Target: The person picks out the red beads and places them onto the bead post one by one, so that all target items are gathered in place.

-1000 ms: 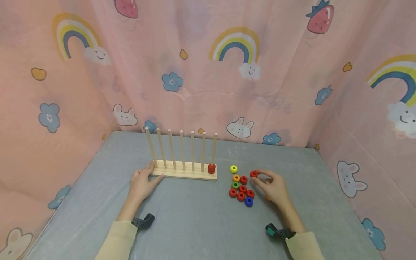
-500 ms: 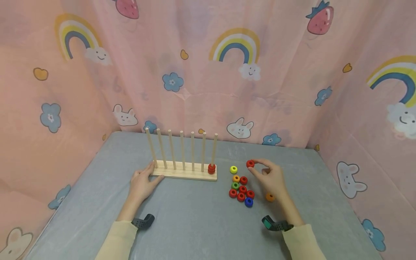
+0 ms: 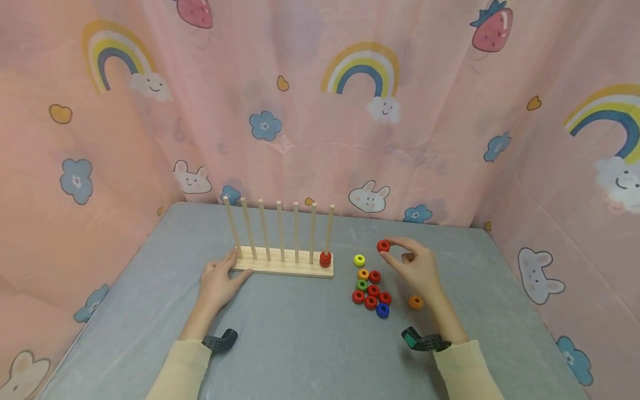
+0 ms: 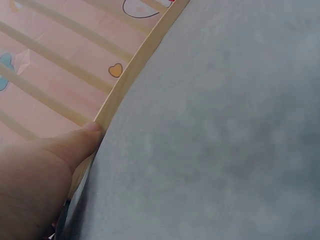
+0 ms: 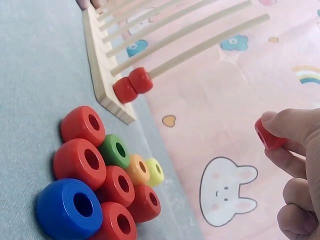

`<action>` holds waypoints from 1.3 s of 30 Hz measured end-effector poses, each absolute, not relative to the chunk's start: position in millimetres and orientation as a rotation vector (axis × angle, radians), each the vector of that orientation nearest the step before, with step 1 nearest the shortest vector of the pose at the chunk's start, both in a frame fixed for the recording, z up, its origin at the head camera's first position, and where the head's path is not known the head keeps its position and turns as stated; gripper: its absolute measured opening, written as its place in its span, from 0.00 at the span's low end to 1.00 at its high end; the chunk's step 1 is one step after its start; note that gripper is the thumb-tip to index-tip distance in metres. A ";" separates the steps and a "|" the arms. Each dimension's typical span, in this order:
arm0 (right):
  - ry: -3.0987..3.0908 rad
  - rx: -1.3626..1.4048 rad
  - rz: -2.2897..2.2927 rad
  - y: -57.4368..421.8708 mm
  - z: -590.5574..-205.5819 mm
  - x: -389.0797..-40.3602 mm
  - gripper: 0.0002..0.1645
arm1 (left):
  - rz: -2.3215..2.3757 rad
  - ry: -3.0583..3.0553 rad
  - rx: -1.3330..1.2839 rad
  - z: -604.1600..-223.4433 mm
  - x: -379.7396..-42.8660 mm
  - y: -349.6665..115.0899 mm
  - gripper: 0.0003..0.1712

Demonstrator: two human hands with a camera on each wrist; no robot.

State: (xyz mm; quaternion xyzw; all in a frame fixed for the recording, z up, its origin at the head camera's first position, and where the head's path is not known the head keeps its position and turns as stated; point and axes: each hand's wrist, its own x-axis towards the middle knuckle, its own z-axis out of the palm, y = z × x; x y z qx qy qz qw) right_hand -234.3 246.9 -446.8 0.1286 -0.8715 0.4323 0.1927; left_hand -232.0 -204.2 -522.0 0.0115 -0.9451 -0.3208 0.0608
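Right hand (image 3: 420, 270) pinches a red bead (image 3: 383, 246), left hand (image 3: 219, 283) grips the rack (image 3: 285, 268); bead looks light, hard, slightly slick, best held by its sides.

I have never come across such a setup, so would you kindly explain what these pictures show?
There is no machine: a person works with a bare left hand and right hand. The wide picture looks down from the head; the closer two come from each wrist. On the grey table stands a wooden rack with seven pegs and two red beads on one end peg. The left hand holds the opposite end. Nearby lie loose beads in red, green, orange, yellow and blue. The right hand pinches another red bead above the table.
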 end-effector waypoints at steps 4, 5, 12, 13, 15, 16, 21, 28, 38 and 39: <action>-2.449 0.357 1.218 246.6 -446.4 -234.4 0.19 | -0.966 -2.862 0.033 -522.4 -232.5 -204.3 0.45; -2.449 0.355 1.218 246.3 -446.2 -234.6 0.19 | -0.966 -2.862 0.032 -522.5 -232.6 -204.3 0.45; -2.449 0.329 1.219 243.2 -443.9 -234.8 0.20 | -0.961 -2.863 0.029 -523.0 -233.2 -204.9 0.45; -2.448 0.327 1.217 242.5 -443.4 -234.8 0.20 | -0.960 -2.863 0.029 -522.9 -233.3 -205.0 0.46; -2.449 0.324 1.208 241.2 -442.8 -235.0 0.20 | -0.959 -2.863 0.030 -522.8 -233.5 -205.1 0.46; -2.448 0.325 1.205 240.6 -442.2 -235.1 0.20 | -0.958 -2.863 0.030 -522.8 -233.6 -205.1 0.46; -2.439 0.324 1.172 237.6 -440.3 -237.1 0.20 | -0.954 -2.864 0.029 -523.2 -233.8 -205.0 0.46; -2.424 0.336 1.151 234.0 -436.2 -239.9 0.20 | -0.953 -2.866 0.038 -523.2 -232.9 -204.7 0.45; -2.390 0.374 1.190 228.9 -432.5 -241.9 0.19 | -0.956 -2.867 0.025 -521.0 -231.5 -203.8 0.45; -2.389 0.376 1.193 228.4 -432.2 -241.9 0.19 | -0.958 -2.867 0.026 -521.3 -231.7 -203.9 0.45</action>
